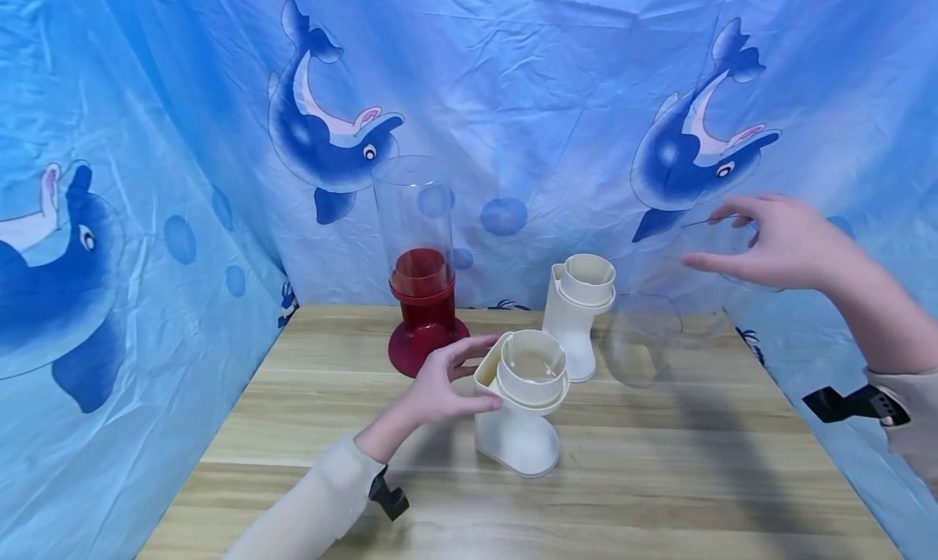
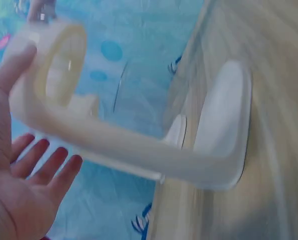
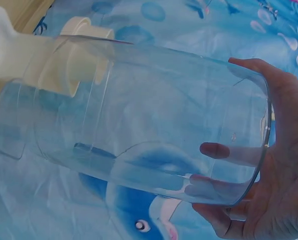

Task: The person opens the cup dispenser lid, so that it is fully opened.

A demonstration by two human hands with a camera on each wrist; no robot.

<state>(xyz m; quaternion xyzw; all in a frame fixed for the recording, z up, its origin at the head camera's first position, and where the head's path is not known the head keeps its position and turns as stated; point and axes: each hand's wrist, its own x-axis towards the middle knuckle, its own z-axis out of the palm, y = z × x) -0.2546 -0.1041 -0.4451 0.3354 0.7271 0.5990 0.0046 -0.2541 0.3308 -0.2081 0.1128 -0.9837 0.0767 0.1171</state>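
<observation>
My left hand (image 1: pixel 447 385) is at the left side of the front white plastic dispenser base (image 1: pixel 522 442), which stands on the table with a round collar on top. In the left wrist view the thumb touches the collar side while the fingers are loosely spread beside the base. My right hand (image 1: pixel 784 242) grips the wide rim of a clear plastic cylinder (image 3: pixel 154 115), thumb on one side and fingers on the other. The cylinder is raised and tilted, its narrower end down toward the table, right of the rear white base (image 1: pixel 572 336).
A red base (image 1: pixel 423 332) with a clear cylinder (image 1: pixel 412 190) upright on it stands at the back left of the wooden table (image 1: pixel 645 495). A blue dolphin-print cloth (image 1: pixel 542 120) hangs behind and along the sides.
</observation>
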